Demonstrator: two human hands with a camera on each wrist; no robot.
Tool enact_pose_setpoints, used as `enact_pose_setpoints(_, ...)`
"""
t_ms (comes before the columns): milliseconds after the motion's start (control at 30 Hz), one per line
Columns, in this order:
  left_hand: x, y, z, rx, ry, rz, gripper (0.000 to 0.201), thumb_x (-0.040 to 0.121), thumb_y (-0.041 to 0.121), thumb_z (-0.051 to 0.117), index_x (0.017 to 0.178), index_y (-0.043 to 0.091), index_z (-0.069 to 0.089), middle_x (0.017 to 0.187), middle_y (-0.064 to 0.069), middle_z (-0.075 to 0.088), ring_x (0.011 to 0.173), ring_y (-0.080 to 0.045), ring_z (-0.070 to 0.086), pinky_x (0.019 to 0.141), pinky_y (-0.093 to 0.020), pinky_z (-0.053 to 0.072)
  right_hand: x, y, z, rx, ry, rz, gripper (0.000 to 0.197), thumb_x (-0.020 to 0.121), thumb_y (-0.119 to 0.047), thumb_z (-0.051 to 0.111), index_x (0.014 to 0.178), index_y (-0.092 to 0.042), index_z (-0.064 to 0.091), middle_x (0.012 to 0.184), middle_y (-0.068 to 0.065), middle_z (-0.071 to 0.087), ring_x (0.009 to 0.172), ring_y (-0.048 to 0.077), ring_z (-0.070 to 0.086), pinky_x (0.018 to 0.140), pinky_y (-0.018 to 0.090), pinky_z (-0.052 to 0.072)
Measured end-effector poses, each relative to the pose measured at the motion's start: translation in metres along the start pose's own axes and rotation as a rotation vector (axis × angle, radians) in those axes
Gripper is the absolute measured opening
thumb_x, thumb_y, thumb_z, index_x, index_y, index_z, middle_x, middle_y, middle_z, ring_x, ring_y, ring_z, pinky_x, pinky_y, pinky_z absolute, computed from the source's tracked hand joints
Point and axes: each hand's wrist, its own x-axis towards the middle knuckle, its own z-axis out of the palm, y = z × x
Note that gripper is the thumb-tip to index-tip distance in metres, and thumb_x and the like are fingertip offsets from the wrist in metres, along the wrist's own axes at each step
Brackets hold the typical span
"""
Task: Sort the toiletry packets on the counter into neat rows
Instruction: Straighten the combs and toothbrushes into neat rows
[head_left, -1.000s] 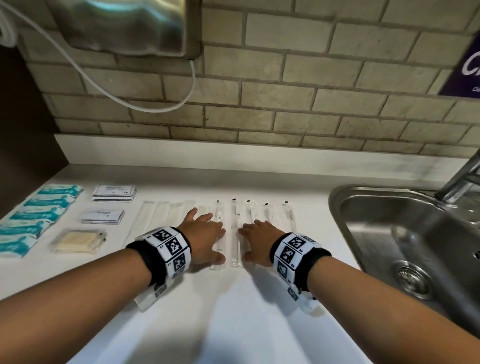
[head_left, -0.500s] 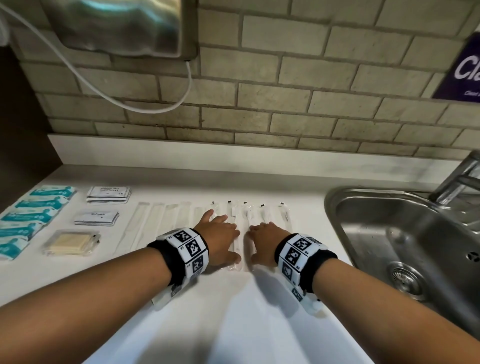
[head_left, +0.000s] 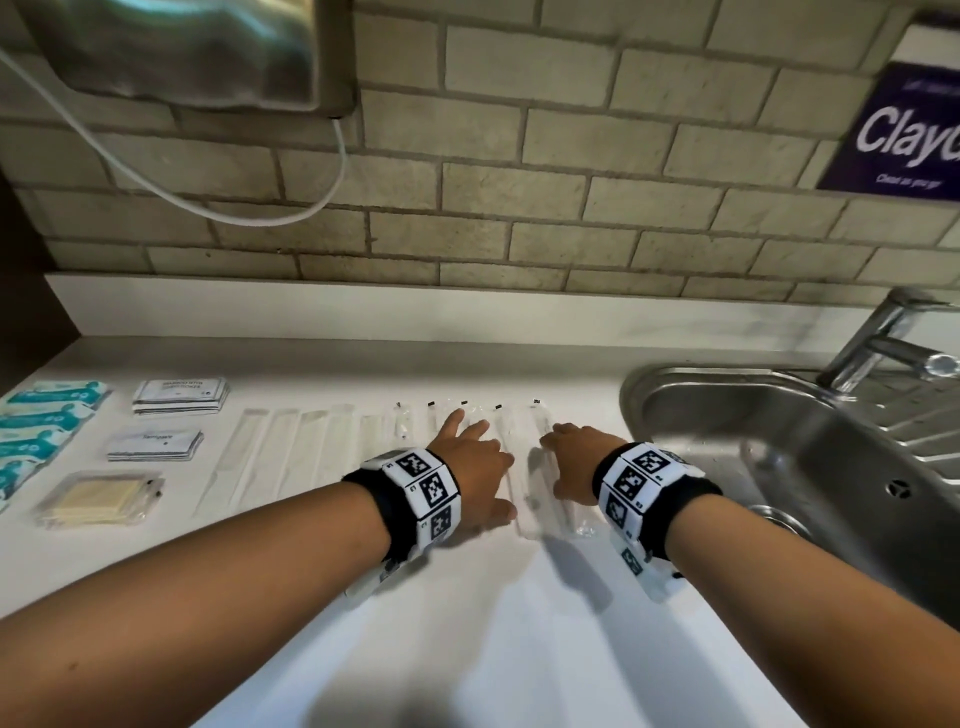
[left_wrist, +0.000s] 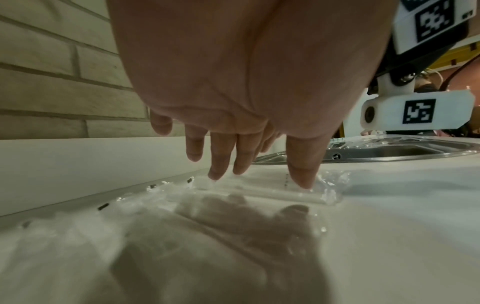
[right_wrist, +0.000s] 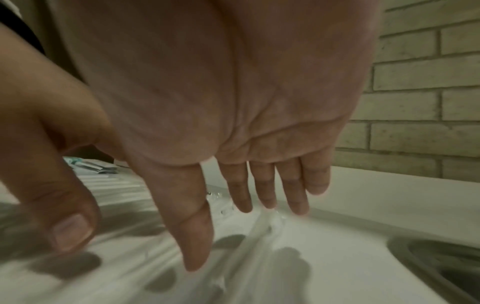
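My left hand (head_left: 475, 467) lies palm-down with fingers straight and spread, its fingertips (left_wrist: 217, 174) and thumb pressing on the clear toothbrush packets (head_left: 519, 457) on the white bench (head_left: 467, 649). My right hand (head_left: 571, 462) is likewise flat and extended, holding nothing; in the right wrist view its fingers (right_wrist: 262, 193) reach down to a clear packet, though motion blur keeps me from telling how firmly they touch. The two hands sit side by side, near each other but apart, with one or two clear packets showing between them. These packets lie parallel, long axes running away from me, their black-tipped far ends roughly in line. Just left of them I see a row of frosted white sleeves (head_left: 275, 452), also parallel. Farther left stand two stacks of white sachets (head_left: 179, 397), one behind the other, and nearest me a clear wrapped yellowish pad (head_left: 98, 499). At the bench's left edge teal packets (head_left: 41, 431) form a column, partly cut off by the frame. To the right of my right hand, set into the bench, I see a steel sink (head_left: 810, 457) with a tap (head_left: 883, 338) over it. Behind everything rises a brick-tile wall (head_left: 519, 182) carrying a metal dispenser (head_left: 182, 47), a looping white cable (head_left: 234, 213) and a purple sign (head_left: 904, 135).
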Motion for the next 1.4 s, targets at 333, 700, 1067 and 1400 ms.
enact_pose_setpoints(333, 0.018, 0.014, 0.012, -0.021, 0.029, 0.02, 0.068, 0.091, 0.061, 0.04, 0.14, 0.014, 0.045, 0.144, -0.005, 0.05, 0.148, -0.027, 0.016, 0.117, -0.055, -0.005, -0.005, -0.001, 0.007, 0.103, -0.116, 0.013, 0.048, 0.085, -0.008, 0.062, 0.132, -0.005, 0.052, 0.124, 0.011, 0.063, 0.111, 0.027, 0.063, 0.093, 0.035, 0.052)
enact_pose_setpoints(700, 0.016, 0.011, 0.011, -0.04, 0.03, 0.032, 0.069, 0.089, 0.065, 0.038, 0.136, 0.015, 0.049, 0.135, -0.003, 0.057, 0.144, -0.028, 0.026, 0.116, -0.059, -0.003, 0.004, -0.007, 0.01, 0.036, -0.107, 0.011, 0.037, 0.083, -0.01, 0.063, 0.119, -0.011, 0.056, 0.111, 0.007, 0.063, 0.099, 0.026, 0.066, 0.084, 0.036, 0.055)
enact_pose_setpoints(1067, -0.068, -0.102, -0.028, -0.267, 0.21, -0.174, 0.059, 0.094, 0.054, 0.047, 0.147, 0.029, 0.037, 0.15, 0.005, 0.042, 0.139, -0.02, 0.037, 0.114, -0.038, 0.019, 0.0, -0.094, -0.032, 0.003, 0.014, -0.264, 0.056, 0.092, -0.034, 0.051, 0.145, -0.02, 0.036, 0.14, 0.005, 0.048, 0.124, 0.026, 0.051, 0.097, 0.041, 0.047)
enact_pose_setpoints(1400, -0.146, -0.211, 0.056, -0.141, 0.098, -0.383, 0.025, 0.086, 0.04, 0.056, 0.109, 0.031, 0.062, 0.125, 0.006, 0.062, 0.124, -0.023, 0.051, 0.102, -0.035, 0.036, 0.044, -0.22, -0.029, 0.064, 0.083, -0.593, 0.04, 0.091, -0.036, 0.053, 0.124, -0.013, 0.056, 0.123, 0.006, 0.061, 0.114, 0.026, 0.058, 0.098, 0.042, 0.048)
